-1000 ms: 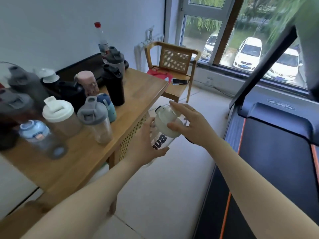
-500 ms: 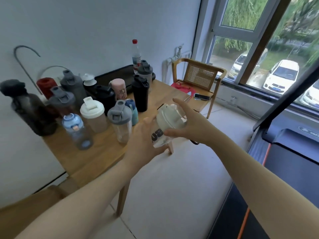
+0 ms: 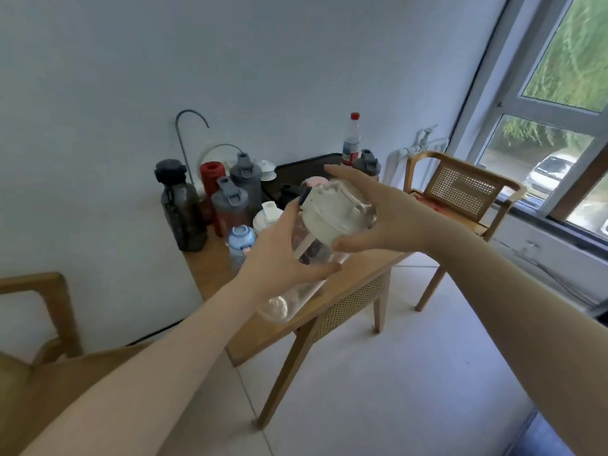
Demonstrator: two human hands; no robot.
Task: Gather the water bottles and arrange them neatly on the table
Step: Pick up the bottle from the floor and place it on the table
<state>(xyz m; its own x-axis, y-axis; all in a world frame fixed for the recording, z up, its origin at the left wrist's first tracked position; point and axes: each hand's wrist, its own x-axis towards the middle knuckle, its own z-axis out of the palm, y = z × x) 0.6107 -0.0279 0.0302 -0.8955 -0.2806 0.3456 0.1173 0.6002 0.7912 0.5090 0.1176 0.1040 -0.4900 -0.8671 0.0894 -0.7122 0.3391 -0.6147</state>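
The head camera looks down at two bare arms that reach forward over a wooden table (image 3: 227, 281). Between the hands there is a clear shaker bottle (image 3: 316, 248) with a cream-white screw lid (image 3: 332, 212). The bottle is tilted, its lid toward the camera and its round base lower, above the front part of the table, not touching it. The body is transparent plastic and seems empty; a pale straw or stem is seen inside it. The left hand (image 3: 283, 255) is wrapped around the body from below and behind, with the thumb near the lid. The right hand (image 3: 378, 212) holds the lid: the fingers are spread over its top and far side and the thumb lies under its edge. No writing can be read on this bottle from this angle.

Behind it, the other bottles stand together near the wall. At the left is a dark smoke-coloured bottle (image 3: 181, 209) with a black cap, then a red bottle (image 3: 212, 181), two grey bottles with flip lids (image 3: 245, 179), a small clear bottle with a light blue cap (image 3: 241, 240) and a white-lidded shaker (image 3: 268, 218), partly hidden by the left hand. Further back stand a clear bottle with a red cap (image 3: 351, 139) and a label too blurred to read, and a grey-capped bottle (image 3: 367, 162) just beside it. A black tray (image 3: 296, 172) lies on the table by the wall. A rattan chair (image 3: 460, 189) stands near the window.
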